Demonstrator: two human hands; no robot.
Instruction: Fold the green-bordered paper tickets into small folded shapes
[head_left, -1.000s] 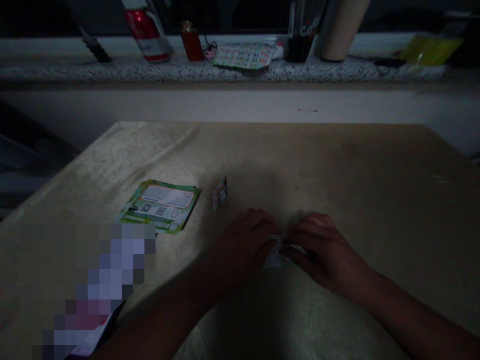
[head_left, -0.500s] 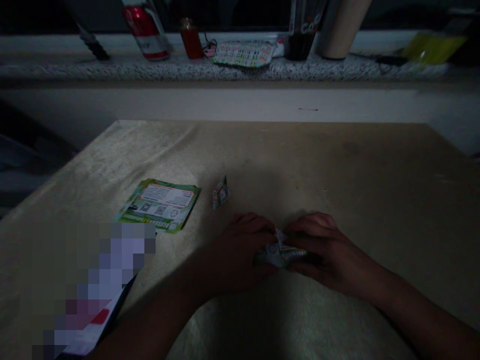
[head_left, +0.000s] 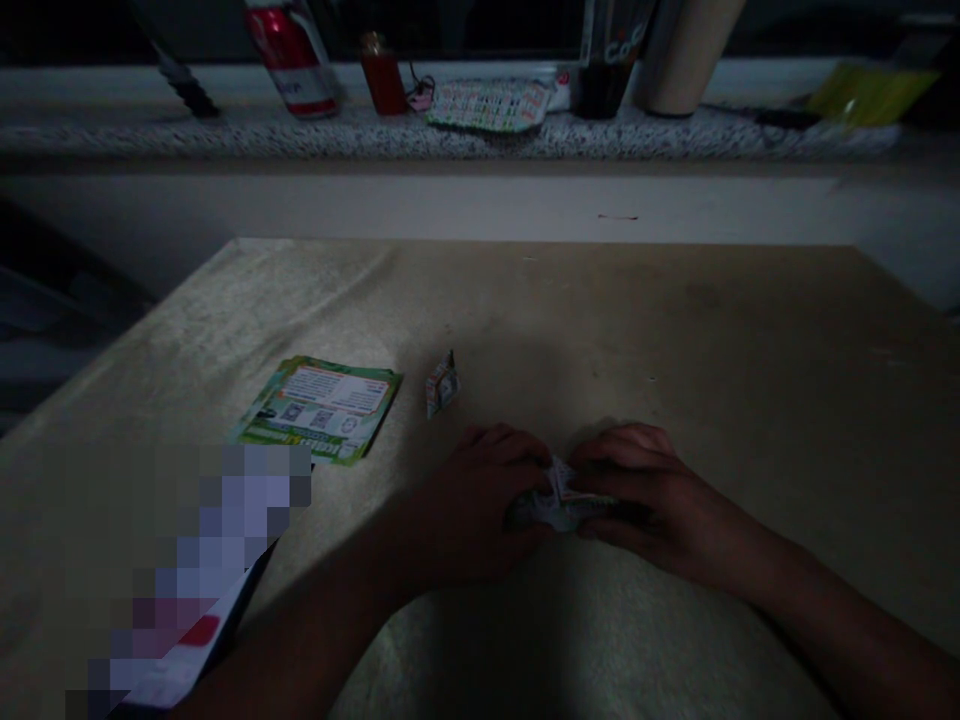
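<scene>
Fingers (head_left: 626, 487) of the left hand (head_left: 484, 500) and the right hand (head_left: 664, 495) are, as I see from my remote station, clamped on opposite ends of a folded paper (head_left: 561, 513), low over the table (head_left: 697, 340). That paper is my landmark; a pale flap of it sticks up between the two hands, while the hands themselves cover both its ends, so I cannot tell how they are creased. Beyond it and a little to its left, a small folded piece (head_left: 442, 385) stands tilted on the table, near the left hand. Farther left of the paper lies a stack of green printed cards (head_left: 330, 400), text side up. Nearer me, well to its left, the left forearm and a pixelated patch block my view of most of a pale flat object (head_left: 176, 668) with a red mark. Well beyond the paper, a speckled sill (head_left: 225, 140) carries a red-and-white can (head_left: 292, 60), a red bottle (head_left: 385, 82), a printed packet (head_left: 487, 106), a dark-filled glass (head_left: 602, 88), a beige cylinder (head_left: 694, 60) and something yellow (head_left: 866, 92).
</scene>
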